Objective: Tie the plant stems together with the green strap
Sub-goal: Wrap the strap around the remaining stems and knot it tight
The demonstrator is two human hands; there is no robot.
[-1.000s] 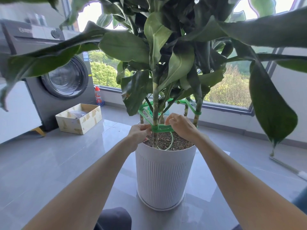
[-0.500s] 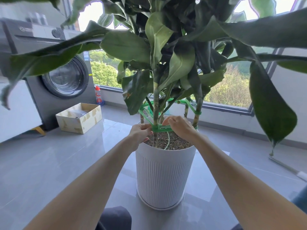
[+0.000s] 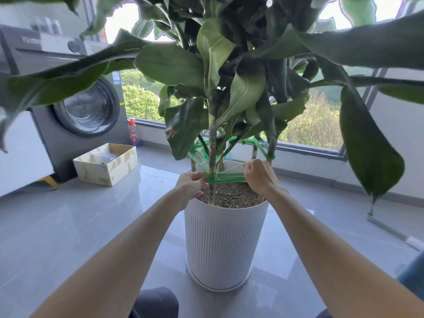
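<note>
The green strap [image 3: 226, 177] is a flat, bright band wound several turns round the front one of the plant stems [image 3: 212, 157], just above the rim of the white pot [image 3: 221, 237]. From there it runs level to the right over the pot's soil [image 3: 231, 195]. A thin pale strand arcs above that stretch. More of the same green band zigzags between the stems higher over the pot. The left hand [image 3: 191, 185] pinches the strap at the wrap above the pot's left rim. The right hand [image 3: 258, 176], fingers curled, grips the level stretch and the strand above the right rim. Broad leaves overhang the pot on all sides. Bare grey floor [image 3: 68, 226] lies left and in front of the pot. A cardboard box [image 3: 107, 165] sits behind and to the left of the pot, a washing machine [image 3: 75, 99] farther that way, and a white rod [image 3: 394, 232] lies to the right.
</note>
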